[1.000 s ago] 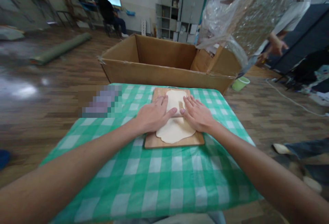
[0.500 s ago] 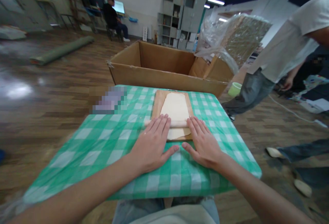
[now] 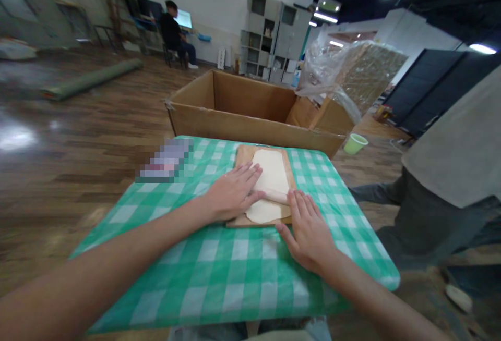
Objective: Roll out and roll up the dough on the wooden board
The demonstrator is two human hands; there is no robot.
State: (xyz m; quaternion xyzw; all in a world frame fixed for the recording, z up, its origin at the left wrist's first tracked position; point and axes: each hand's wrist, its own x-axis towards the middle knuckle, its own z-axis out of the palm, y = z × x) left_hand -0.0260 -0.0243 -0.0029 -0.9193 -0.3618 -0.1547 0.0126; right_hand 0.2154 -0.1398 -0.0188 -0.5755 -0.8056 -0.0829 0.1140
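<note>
**Pale dough [image 3: 270, 166] lies flat under the rolling pin [image 3: 276, 196]!**

Out past the left hand, a pixelated item [image 3: 166, 161] sits near the edge of the green-checked tablecloth [image 3: 219, 278], too obscured to name. Here's the left hand [image 3: 234, 191], palm down, fingers straight and close together over the pin's left end, thumb out along it. Between the hands, it's the wooden board [image 3: 243, 154], dough spread over most of it, pin slanting across with its right end nearer the person. Beyond both hands, a big cardboard box [image 3: 242, 126]. And the right hand [image 3: 309, 231]: flat too, fingertips on the pin's right end, thumb splayed towards the left hand. Farther out past it, a light-green bucket [image 3: 355, 144], then a person in a pale shirt [image 3: 457, 137].
</note>
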